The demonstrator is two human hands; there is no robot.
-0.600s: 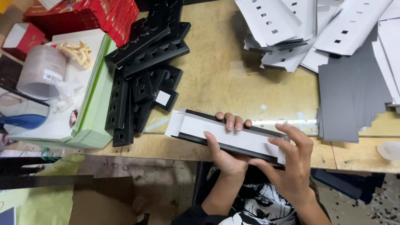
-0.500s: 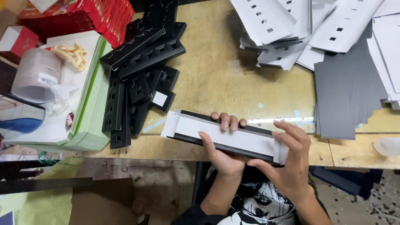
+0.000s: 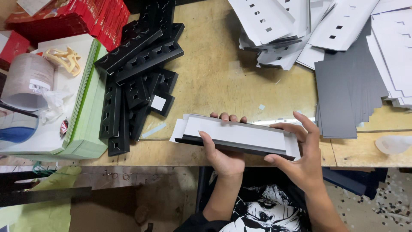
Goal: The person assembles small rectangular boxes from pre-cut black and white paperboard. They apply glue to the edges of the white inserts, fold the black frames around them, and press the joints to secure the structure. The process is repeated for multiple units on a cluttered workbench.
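Observation:
A long folded cardboard piece (image 3: 236,134), white on top with black sides, lies across the front edge of the wooden table (image 3: 214,81). My left hand (image 3: 221,154) grips it from below near its middle, thumb on the near side and fingertips curled over the far side. My right hand (image 3: 300,157) cups its right end, thumb on the near edge and fingers spread over the far corner.
A heap of black folded inserts (image 3: 137,73) lies at the left. White punched card sheets (image 3: 292,30) and dark grey sheets (image 3: 343,94) are stacked at the back right. Green and white sheets (image 3: 86,124), a tape roll (image 3: 28,81) and red boxes (image 3: 77,17) fill the far left.
The cardboard piece and both hands have stayed at the table's front edge. My right hand's fingers have spread wider over the piece's right end.

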